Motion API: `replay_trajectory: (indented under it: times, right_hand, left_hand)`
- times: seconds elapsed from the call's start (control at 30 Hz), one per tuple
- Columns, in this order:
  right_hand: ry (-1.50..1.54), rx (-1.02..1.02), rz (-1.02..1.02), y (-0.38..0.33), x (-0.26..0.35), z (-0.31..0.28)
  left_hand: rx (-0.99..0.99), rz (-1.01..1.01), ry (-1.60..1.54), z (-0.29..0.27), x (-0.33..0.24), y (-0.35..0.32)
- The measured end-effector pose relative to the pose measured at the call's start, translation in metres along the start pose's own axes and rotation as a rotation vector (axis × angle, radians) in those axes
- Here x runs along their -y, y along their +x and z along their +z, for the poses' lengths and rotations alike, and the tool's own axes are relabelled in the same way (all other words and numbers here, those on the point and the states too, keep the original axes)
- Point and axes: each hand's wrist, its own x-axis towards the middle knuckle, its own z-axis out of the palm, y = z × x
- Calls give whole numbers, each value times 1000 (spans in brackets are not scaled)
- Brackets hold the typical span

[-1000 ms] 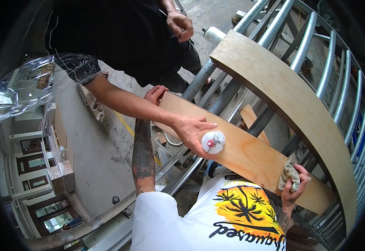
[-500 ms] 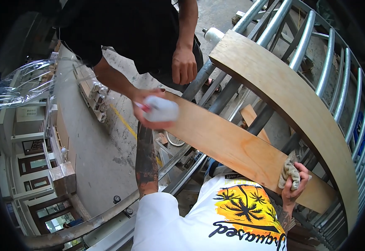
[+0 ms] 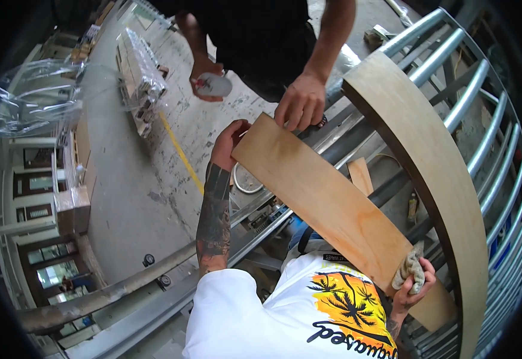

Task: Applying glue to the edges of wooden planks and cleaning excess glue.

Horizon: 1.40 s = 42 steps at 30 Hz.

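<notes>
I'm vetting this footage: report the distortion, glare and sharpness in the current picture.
Head view: fisheye bending, black corners. Head view: bright glints on the metal rails and clear plastic. Head view: white bottle slightly soft; wooden board fairly clear, grain visible.

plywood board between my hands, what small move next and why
Probably steady the plywood board with your left hand at its far end: a co-worker's hand is there too, while your right hand, holding the bunched cloth, is at the opposite end, so a push might tilt it.
</notes>
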Motion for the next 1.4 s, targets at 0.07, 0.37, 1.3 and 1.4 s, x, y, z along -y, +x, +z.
replay_trajectory:
  times: [0.07, 0.37, 1.3, 1.4]
  right_hand:
    - [-2, -15, 23, -2, -2, -1]
    - [-66, -10, 61, 4, -1, -3]
    - [-192, -34, 35, 7, 1, 0]
    - [-212, -33, 30, 8, 5, 0]
  left_hand:
    - [-27, -3, 16, 5, 4, -1]
    - [5, 89, 61, 3, 9, -7]
    - [9, 67, 35, 14, 7, -15]
    - [-16, 64, 40, 19, -1, -25]
